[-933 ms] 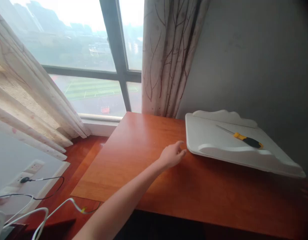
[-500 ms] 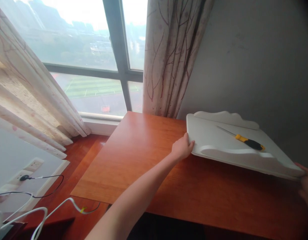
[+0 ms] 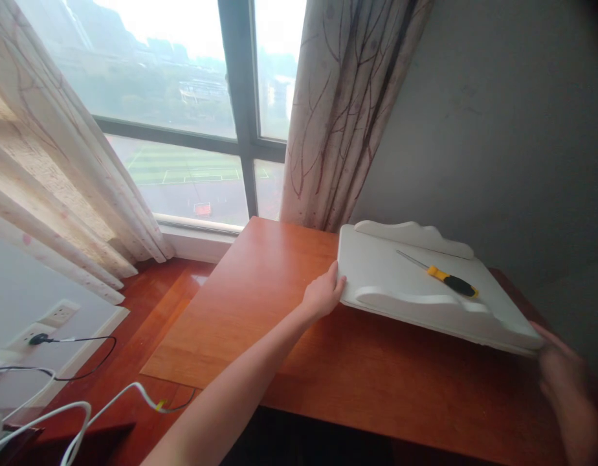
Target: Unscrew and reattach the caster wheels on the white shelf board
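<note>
While a screwdriver [image 3: 453, 281] is lying on the white board [image 3: 376, 265], the left hand [image 3: 323, 291] and right hand [image 3: 561, 366] are gripping its opposite ends, fingers partly curled.

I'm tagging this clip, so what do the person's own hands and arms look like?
The left hand has no glove, and its forearm no sleeve, watch or bracelet. The right hand looks gloveless too, no sleeve showing, but is too blurred to rule out rings.

The slim left forearm [image 3: 241, 378] and left hand [image 3: 323, 291] are bare; the bare right hand [image 3: 561, 362] is blurred.
</note>
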A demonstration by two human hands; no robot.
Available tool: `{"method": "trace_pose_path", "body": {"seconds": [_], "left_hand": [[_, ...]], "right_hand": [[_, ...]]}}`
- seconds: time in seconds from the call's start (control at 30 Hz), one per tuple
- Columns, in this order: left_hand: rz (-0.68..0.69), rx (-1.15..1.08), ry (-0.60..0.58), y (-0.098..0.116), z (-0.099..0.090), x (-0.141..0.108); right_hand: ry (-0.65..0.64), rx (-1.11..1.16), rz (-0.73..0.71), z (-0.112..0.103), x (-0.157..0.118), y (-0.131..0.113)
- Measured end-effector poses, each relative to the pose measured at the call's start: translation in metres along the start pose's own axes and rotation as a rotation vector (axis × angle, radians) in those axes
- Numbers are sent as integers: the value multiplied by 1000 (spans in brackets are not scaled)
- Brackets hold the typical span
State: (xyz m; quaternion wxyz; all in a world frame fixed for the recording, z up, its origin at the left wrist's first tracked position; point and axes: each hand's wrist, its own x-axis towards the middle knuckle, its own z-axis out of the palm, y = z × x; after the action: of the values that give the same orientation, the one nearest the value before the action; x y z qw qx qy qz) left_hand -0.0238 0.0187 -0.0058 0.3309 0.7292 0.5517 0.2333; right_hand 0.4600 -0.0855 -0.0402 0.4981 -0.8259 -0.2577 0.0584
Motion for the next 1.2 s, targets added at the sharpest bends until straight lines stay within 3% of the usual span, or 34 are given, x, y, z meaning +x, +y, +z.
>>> {"method": "trace_pose_path", "body": {"seconds": [0.1,0.3,0.43,0.67,0.87,0.97,1.07,1.13,1.2], "left_hand": [[16,-57,19,-25,-23,-12],[86,-184,93,-67,-67,-41],[103,-293,156,-83,-82,-67],[51,-262,208,-95,-88,-109],[25,-251,240,-97,-94,-123],[21,-240,262,-99,-91,-127],[24,-218,267,-99,-89,-128],[23,-209,272,-98,-88,-128],[21,-205,284,-96,-89,-127]], "right_hand": [[-22,7,82,7,-33,-7],[-80,20,-58,11,-105,0],[-143,-6,-106,7,-138,-3],[-233,-32,-121,2,-150,-8],[-349,-261,-244,-12,-143,-10],[-358,-285,-432,-14,-130,-32],[-383,-278,-528,-7,-127,-78],[-517,-263,-546,3,-136,-118],[-777,-252,-598,16,-151,-157]]}}
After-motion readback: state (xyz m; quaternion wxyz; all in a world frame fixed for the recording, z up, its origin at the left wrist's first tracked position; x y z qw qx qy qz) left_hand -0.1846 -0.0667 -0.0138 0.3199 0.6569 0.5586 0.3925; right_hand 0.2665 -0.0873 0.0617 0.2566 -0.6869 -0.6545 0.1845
